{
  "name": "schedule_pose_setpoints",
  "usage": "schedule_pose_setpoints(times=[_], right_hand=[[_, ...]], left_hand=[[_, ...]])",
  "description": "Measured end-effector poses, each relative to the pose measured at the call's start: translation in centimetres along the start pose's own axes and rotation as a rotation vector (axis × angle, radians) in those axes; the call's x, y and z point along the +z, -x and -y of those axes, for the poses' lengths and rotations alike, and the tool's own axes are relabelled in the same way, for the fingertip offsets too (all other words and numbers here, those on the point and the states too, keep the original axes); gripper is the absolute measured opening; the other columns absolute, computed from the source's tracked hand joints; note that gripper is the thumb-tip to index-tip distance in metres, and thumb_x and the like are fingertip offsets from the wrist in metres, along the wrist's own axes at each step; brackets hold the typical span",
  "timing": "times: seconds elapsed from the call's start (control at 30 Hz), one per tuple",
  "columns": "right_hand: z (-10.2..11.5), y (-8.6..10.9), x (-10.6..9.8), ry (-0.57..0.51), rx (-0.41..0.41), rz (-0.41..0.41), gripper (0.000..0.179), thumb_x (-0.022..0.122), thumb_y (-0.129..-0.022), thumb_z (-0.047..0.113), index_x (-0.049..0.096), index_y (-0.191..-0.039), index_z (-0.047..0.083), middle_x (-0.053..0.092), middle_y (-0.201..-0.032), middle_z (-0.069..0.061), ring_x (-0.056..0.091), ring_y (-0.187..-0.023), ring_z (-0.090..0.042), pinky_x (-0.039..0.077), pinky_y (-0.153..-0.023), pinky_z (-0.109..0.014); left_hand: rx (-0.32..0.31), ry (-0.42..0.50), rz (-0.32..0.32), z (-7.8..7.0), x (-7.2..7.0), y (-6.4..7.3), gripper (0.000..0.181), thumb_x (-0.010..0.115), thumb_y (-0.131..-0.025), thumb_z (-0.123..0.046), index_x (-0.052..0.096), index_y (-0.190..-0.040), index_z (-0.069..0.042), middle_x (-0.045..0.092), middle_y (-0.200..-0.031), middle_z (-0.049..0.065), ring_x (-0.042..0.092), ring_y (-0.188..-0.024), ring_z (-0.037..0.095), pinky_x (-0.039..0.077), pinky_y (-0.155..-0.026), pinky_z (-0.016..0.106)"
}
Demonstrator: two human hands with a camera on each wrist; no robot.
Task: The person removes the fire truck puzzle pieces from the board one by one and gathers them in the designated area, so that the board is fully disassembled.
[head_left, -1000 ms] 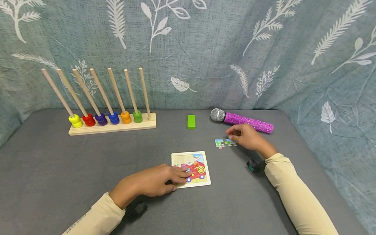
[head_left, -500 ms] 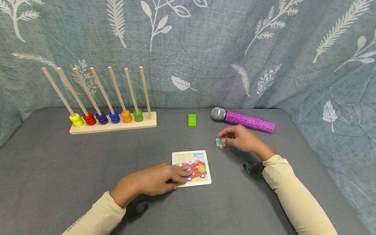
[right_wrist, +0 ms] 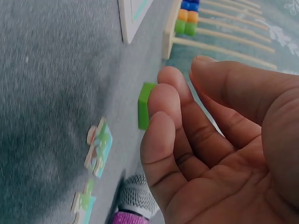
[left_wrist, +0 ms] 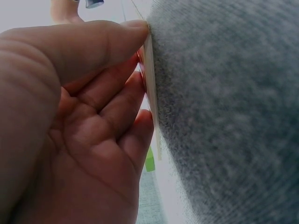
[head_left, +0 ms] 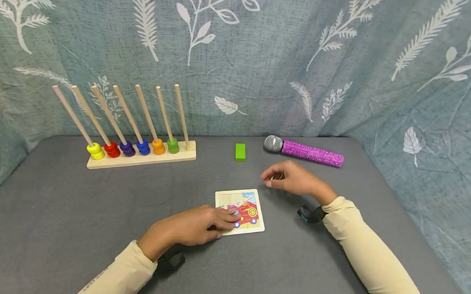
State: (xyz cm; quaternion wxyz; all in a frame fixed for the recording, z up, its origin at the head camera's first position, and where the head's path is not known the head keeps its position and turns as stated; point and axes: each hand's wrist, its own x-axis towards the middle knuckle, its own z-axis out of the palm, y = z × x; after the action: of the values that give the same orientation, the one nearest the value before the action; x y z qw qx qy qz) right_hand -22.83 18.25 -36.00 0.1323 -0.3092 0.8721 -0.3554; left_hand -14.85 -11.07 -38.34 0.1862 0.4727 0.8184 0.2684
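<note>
My left hand (head_left: 195,225) rests on left side of puzzle (head_left: 246,213), fingers laid across its face, thumb at its edge, likely to steady it on counter (head_left: 143,195); my right hand (head_left: 294,178) hovers to puzzle's far right, fingers loosely bent, pinching nothing; two loose pieces (right_wrist: 99,147) lie near it, seemingly for easy reach; block (head_left: 240,152) and mic (head_left: 312,153) farther off, perhaps out of way

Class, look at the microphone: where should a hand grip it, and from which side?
Best, I think, grip the microphone around the middle of its purple handle, from above and the near side: it lies on its side, the handle is long and straight, and the patterned cloth hangs behind it.
</note>
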Motion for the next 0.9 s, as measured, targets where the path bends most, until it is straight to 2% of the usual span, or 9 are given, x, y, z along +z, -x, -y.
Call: schedule_pose_setpoints(times=[0.3,0.4,0.9], right_hand=[[0.8,-0.5,1.2,-0.043,-0.048,0.087,0.017,0.065,-0.091,0.004,0.072,-0.106,-0.002,0.072,-0.096,-0.005,0.063,-0.083,-0.012,0.052,-0.073,-0.029],[1.0,-0.7,1.5,-0.034,-0.052,0.105,0.017,0.065,-0.092,0.005,0.072,-0.106,-0.001,0.072,-0.095,-0.005,0.064,-0.084,-0.013,0.052,-0.073,-0.028],[1.0,-1.3,3.1,-0.118,-0.095,0.181,0.019,0.063,-0.092,0.001,0.072,-0.108,-0.003,0.072,-0.102,-0.008,0.064,-0.084,-0.010,0.053,-0.073,-0.026]], left_hand=[[0.002,0.014,-0.006,0.2,0.1,0.0,0.036,0.061,-0.091,0.003,0.064,-0.127,-0.002,0.054,-0.139,0.007,0.047,-0.131,0.026,0.039,-0.104,0.043],[-0.014,0.022,0.000,0.2,0.1,0.0,0.036,0.061,-0.092,0.002,0.064,-0.128,-0.003,0.053,-0.140,0.006,0.046,-0.131,0.024,0.038,-0.106,0.042],[0.011,0.014,0.001,0.3,0.2,0.0,0.038,0.061,-0.091,0.002,0.064,-0.129,-0.003,0.054,-0.139,0.007,0.047,-0.130,0.026,0.038,-0.106,0.042]])
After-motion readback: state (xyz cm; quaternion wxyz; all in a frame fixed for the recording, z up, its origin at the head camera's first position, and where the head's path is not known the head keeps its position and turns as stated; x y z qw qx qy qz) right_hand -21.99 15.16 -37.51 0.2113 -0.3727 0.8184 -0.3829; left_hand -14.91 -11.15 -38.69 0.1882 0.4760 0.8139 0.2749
